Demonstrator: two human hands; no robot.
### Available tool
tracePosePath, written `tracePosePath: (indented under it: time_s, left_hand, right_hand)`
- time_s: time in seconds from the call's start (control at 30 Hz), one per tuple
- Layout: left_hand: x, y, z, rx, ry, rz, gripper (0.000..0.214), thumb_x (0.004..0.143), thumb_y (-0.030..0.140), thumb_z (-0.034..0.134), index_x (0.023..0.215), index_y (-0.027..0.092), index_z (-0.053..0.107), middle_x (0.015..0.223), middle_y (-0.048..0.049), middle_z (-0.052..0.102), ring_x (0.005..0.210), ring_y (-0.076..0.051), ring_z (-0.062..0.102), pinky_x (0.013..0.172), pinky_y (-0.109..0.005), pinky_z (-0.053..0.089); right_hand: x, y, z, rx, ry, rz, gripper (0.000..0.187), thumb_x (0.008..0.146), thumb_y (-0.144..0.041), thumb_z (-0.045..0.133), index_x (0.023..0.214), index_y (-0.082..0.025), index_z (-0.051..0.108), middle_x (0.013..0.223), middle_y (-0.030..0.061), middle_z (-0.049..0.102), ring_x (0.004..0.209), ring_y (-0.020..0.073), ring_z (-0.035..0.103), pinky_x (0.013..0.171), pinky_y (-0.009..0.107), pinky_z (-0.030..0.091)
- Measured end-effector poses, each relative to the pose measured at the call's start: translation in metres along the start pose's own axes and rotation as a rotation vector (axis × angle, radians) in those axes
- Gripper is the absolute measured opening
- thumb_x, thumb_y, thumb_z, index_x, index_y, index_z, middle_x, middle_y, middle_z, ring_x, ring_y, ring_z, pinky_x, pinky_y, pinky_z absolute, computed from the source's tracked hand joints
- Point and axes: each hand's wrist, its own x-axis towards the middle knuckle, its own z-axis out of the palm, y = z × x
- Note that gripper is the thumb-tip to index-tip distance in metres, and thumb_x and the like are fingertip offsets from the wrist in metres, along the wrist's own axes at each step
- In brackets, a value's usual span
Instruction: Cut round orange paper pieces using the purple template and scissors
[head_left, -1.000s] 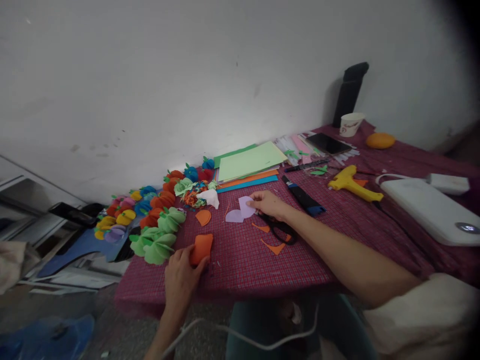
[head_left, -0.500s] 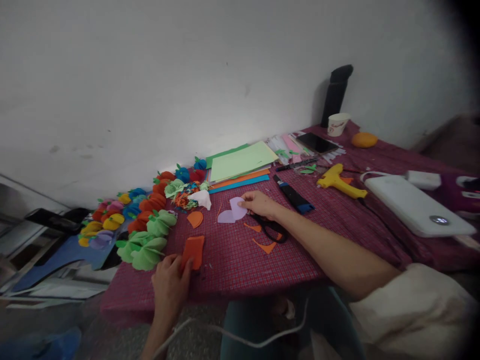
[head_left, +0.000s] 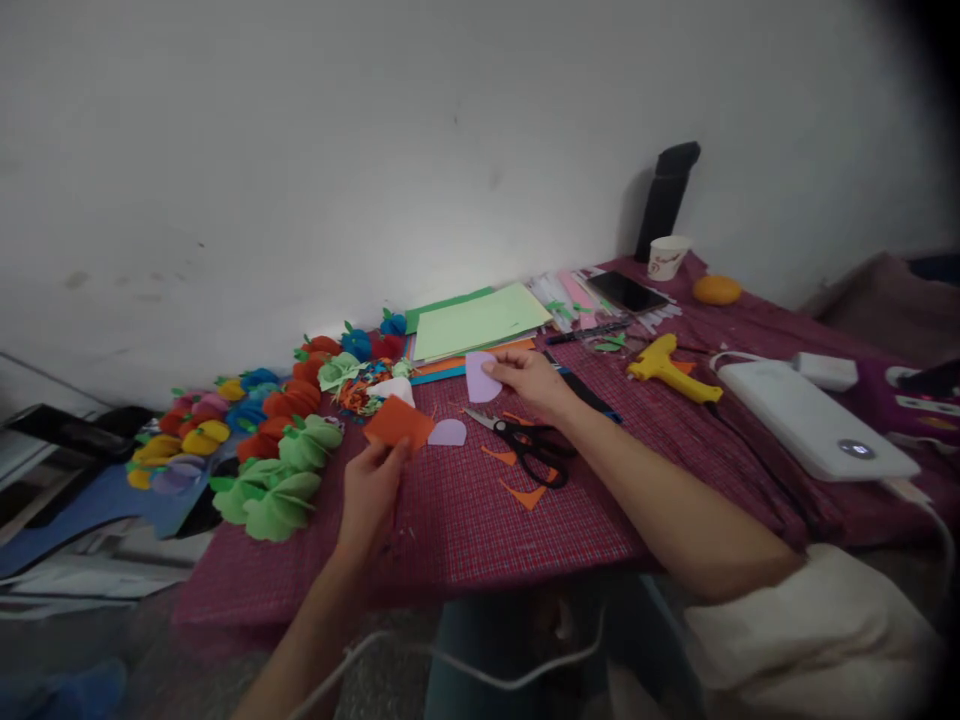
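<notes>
My left hand (head_left: 369, 497) pinches a folded orange paper piece (head_left: 398, 424) and holds it up above the red checked tablecloth (head_left: 465, 510). My right hand (head_left: 529, 379) holds a lilac paper cut-out (head_left: 479, 376) lifted off the cloth. A second lilac cut-out (head_left: 448, 433) lies flat between the two hands. Black scissors (head_left: 529, 441) rest just below my right wrist, with orange paper scraps (head_left: 523, 493) around them.
Several paper fruit shapes (head_left: 279, 440) in green, orange, yellow and blue line the left edge. Coloured paper sheets (head_left: 480, 321) lie by the wall. A yellow glue gun (head_left: 664, 366), a phone (head_left: 624, 291), a paper cup (head_left: 666, 256), a white device (head_left: 806, 418) sit to the right.
My left hand lifted the orange piece off the cloth. My right hand raised one lilac cut-out, leaving the other on the cloth and uncovering the scissors.
</notes>
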Motion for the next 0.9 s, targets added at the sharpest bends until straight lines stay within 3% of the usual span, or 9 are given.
tracePosePath:
  time_s: [0.13,0.23,0.37,0.5,0.7,0.9]
  left_hand:
    - [0.025,0.002,0.037,-0.041,-0.153,0.004,0.025,0.064,0.036,0.060,0.062,0.012,0.063,0.060,-0.0009,0.061,0.058,-0.012,0.051,0.058,-0.023,0.039]
    - [0.031,0.004,0.057,-0.059,-0.331,0.022,0.022,0.065,0.033,0.059,0.068,0.012,0.066,0.060,0.0011,0.061,0.059,-0.012,0.051,0.059,-0.023,0.039]
    - [0.029,0.003,0.072,-0.034,-0.449,0.042,0.023,0.068,0.031,0.056,0.073,0.012,0.067,0.059,0.0028,0.058,0.059,-0.012,0.050,0.060,-0.024,0.040]
    - [0.028,0.001,0.070,-0.045,-0.475,0.085,0.028,0.073,0.033,0.052,0.083,0.012,0.067,0.067,0.0011,0.061,0.066,-0.014,0.052,0.064,-0.024,0.041]
    - [0.029,0.002,0.058,0.050,-0.428,0.089,0.033,0.076,0.038,0.045,0.072,0.013,0.066,0.063,-0.0001,0.059,0.060,-0.012,0.048,0.057,-0.022,0.038]
    - [0.029,-0.003,0.059,0.056,-0.441,0.123,0.031,0.076,0.033,0.042,0.069,0.014,0.065,0.060,-0.0005,0.058,0.063,-0.015,0.051,0.058,-0.023,0.039]
  right_hand:
    - [-0.005,-0.006,-0.001,-0.032,-0.109,-0.026,0.021,0.065,-0.033,0.068,0.071,-0.014,0.061,0.064,-0.0022,0.060,0.055,0.0080,0.051,0.059,0.023,0.042]
    - [-0.006,0.000,-0.001,-0.158,-0.184,-0.008,0.020,0.066,-0.031,0.066,0.073,-0.014,0.061,0.063,-0.0023,0.058,0.055,0.0083,0.050,0.056,0.022,0.041]
    - [-0.003,0.011,-0.004,-0.326,-0.176,-0.019,0.017,0.071,-0.031,0.060,0.073,-0.014,0.060,0.062,-0.0031,0.056,0.053,0.0078,0.048,0.050,0.019,0.038]
    - [-0.002,0.015,-0.006,-0.426,-0.161,-0.025,0.019,0.072,-0.033,0.058,0.070,-0.014,0.058,0.058,-0.0040,0.053,0.049,0.0072,0.045,0.046,0.018,0.035]
    - [-0.004,0.018,-0.005,-0.534,-0.172,-0.036,0.018,0.074,-0.031,0.057,0.075,-0.013,0.061,0.063,-0.0016,0.057,0.053,0.0081,0.048,0.048,0.018,0.036]
    - [-0.006,0.019,-0.003,-0.578,-0.182,-0.038,0.020,0.075,-0.032,0.057,0.078,-0.013,0.063,0.067,0.0007,0.060,0.057,0.0098,0.052,0.052,0.019,0.040]
